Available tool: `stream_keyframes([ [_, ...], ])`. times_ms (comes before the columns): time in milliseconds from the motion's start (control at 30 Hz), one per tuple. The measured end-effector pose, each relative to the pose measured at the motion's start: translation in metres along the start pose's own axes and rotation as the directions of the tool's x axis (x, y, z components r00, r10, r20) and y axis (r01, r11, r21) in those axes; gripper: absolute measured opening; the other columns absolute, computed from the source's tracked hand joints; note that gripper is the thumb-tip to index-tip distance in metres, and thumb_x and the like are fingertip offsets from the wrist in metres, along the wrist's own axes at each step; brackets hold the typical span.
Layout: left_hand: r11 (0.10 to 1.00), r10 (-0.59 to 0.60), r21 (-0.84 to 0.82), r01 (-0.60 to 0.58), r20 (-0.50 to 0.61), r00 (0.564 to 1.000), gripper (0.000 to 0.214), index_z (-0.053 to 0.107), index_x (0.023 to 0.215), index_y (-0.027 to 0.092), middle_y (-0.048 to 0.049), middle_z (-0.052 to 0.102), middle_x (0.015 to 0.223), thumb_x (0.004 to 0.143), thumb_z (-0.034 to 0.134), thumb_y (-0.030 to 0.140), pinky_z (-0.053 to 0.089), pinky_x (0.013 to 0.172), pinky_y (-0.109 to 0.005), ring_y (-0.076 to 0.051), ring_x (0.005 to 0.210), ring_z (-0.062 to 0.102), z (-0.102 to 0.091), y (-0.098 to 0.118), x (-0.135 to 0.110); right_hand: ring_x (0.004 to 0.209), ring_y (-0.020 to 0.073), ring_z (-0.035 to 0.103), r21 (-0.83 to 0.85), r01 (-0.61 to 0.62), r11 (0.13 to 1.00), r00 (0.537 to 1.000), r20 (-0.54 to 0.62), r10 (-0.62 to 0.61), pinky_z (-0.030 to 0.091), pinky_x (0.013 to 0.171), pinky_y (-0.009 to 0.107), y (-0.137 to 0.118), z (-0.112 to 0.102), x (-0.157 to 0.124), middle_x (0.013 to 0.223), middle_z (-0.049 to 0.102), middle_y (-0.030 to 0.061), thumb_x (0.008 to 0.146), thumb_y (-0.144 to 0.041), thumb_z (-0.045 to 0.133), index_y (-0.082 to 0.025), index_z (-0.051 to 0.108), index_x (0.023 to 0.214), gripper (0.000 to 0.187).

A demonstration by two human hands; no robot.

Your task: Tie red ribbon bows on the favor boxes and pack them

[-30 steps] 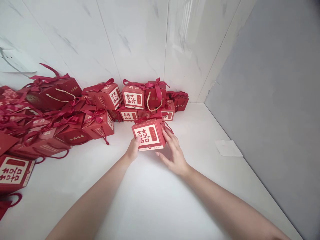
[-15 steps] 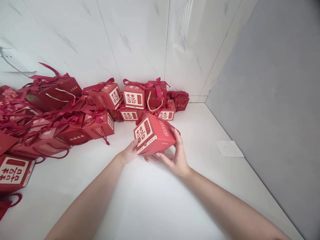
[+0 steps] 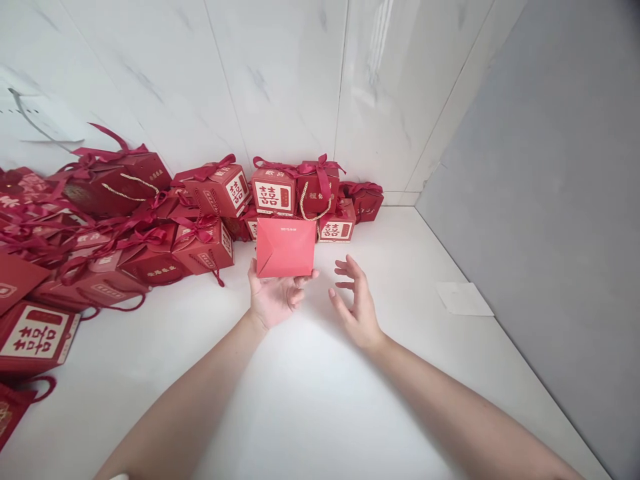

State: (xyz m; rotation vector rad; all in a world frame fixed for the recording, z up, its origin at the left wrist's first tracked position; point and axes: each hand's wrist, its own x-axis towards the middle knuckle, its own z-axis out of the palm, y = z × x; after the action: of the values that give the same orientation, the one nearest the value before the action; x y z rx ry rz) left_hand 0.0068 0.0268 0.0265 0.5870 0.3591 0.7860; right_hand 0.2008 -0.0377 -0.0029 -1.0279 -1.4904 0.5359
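Note:
A red gift box [image 3: 286, 248] is held up above the white surface, its plain folded base turned toward me. My left hand [image 3: 274, 297] grips it from below, with the thumb at its left edge and fingers under and behind it. The box's printed panels and ribbon are hidden from this side. To its right, my right hand [image 3: 357, 303] is apart from the box, fingers spread and curved, with nothing in them.
Several red boxes with ribbons [image 3: 200, 247] are piled along the left and back. Two stacked rows [image 3: 274, 190] stand against the marbled wall [image 3: 280, 80]. A white paper piece [image 3: 465, 298] lies at the right, beside the grey panel [image 3: 560, 200].
The box has been tipped so its base now faces me instead of its printed side. My right hand has let go of it, while my left hand still holds it.

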Motion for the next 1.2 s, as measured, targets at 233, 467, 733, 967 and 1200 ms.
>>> stream_keyframes([
  [233,0.993,-0.113,0.053,0.107,0.149,0.982,0.078,0.057,0.108,0.013,-0.0127,0.068,0.087,0.065,0.051,0.077,0.024,0.038,-0.025,-0.007,0.042,0.034,0.0001,0.0011,-0.0032,0.118,0.0251,0.055,-0.037,-0.063,0.997,0.998,0.023,0.064,0.059,0.076,0.039,-0.0024,0.0001,-0.0021,0.137,0.050,0.0142,0.096,-0.028,0.052,-0.027,0.030,0.146,0.054],
  [467,0.983,-0.164,0.124,0.135,0.267,0.949,0.093,0.059,0.113,0.011,-0.0170,0.070,0.091,0.061,0.050,0.087,0.034,0.038,-0.026,-0.013,0.047,0.047,0.0022,-0.0005,-0.0038,0.118,0.0242,0.055,-0.037,-0.072,0.997,0.997,0.024,0.073,0.059,0.075,0.037,-0.0038,0.0001,-0.0005,0.135,0.049,0.0124,0.094,-0.026,0.052,-0.026,0.042,0.135,0.042],
  [733,0.982,-0.138,0.159,0.103,0.233,0.963,0.101,0.064,0.113,0.012,-0.0176,0.070,0.100,0.048,0.061,0.090,0.041,0.041,-0.024,-0.017,0.059,0.058,0.0018,0.0002,-0.0040,0.121,0.0239,0.053,-0.036,-0.046,0.998,0.999,0.022,0.046,0.059,0.083,0.041,-0.0008,-0.0007,0.0015,0.133,0.050,0.0113,0.094,-0.023,0.052,-0.026,0.050,0.124,0.030],
  [967,0.987,-0.099,0.145,0.069,0.210,0.973,0.094,0.061,0.120,0.016,-0.0203,0.069,0.112,0.053,0.065,0.083,0.039,0.041,-0.022,-0.018,0.064,0.059,-0.0026,-0.0022,-0.0028,0.114,0.0229,0.058,-0.031,-0.040,0.999,0.999,-0.003,0.040,0.058,0.080,0.038,-0.0038,-0.0027,0.0026,0.125,0.056,0.0105,0.094,-0.023,0.051,-0.025,0.057,0.112,0.019],
  [1200,0.988,-0.095,0.133,0.073,0.169,0.981,0.098,0.057,0.122,0.015,-0.0233,0.066,0.116,0.053,0.063,0.083,0.040,0.041,-0.024,-0.018,0.064,0.060,-0.0047,-0.0034,-0.0029,0.099,0.0202,0.064,-0.001,-0.073,0.997,0.997,-0.022,0.073,0.056,0.075,0.035,-0.0043,-0.0030,0.0043,0.117,0.060,0.0093,0.094,-0.024,0.051,-0.023,0.061,0.106,0.015],
])
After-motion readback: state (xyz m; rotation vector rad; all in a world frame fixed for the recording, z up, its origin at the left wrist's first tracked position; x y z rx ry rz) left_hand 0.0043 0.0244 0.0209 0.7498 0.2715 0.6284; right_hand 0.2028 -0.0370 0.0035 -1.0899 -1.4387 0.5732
